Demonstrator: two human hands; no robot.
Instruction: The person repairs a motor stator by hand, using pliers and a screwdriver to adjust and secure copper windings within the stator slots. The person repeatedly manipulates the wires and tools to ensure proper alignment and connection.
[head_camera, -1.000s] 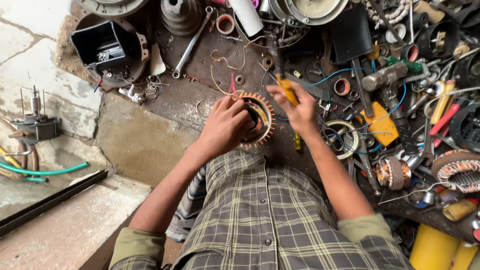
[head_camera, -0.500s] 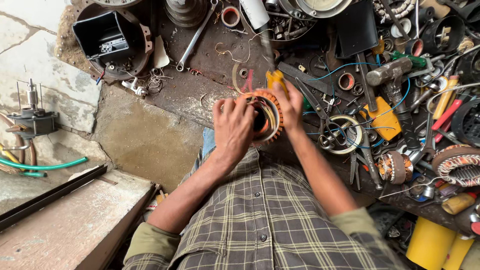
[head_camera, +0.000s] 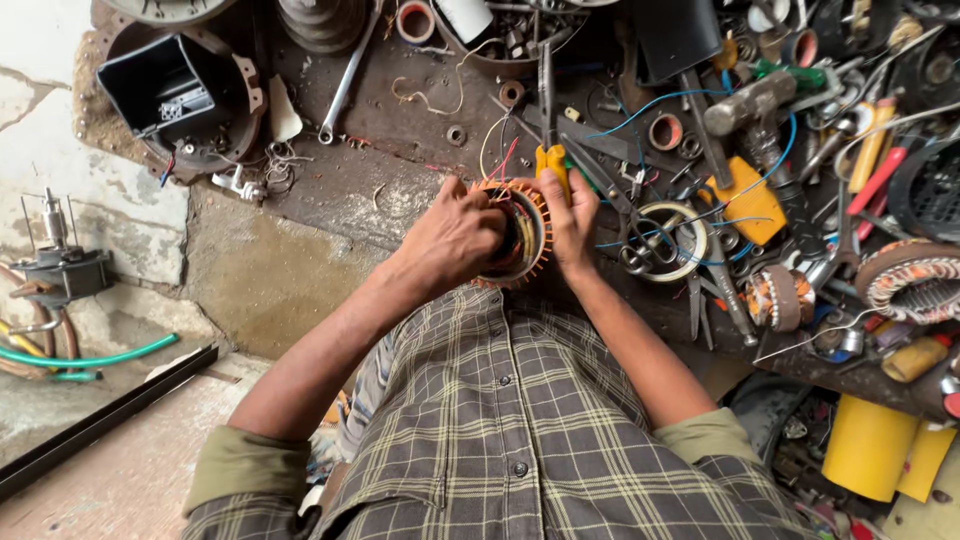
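Note:
A round motor stator with orange insulation and copper windings stands on the dark, oily workbench in front of me. My left hand is closed over its left side, fingers reaching into the bore. My right hand presses against its right rim and grips yellow-handled pliers, whose metal jaws point away from me. Thin red and white wires rise from the stator's top.
Tools crowd the right: scissors, a hammer, screwdrivers, a second wound stator, a tape ring. A spanner and black box lie far left. A green hose runs along the floor.
Both hands and the stator have shifted a little; the right hand has turned the pliers so they point straight away, and the left hand has closed further over the stator.

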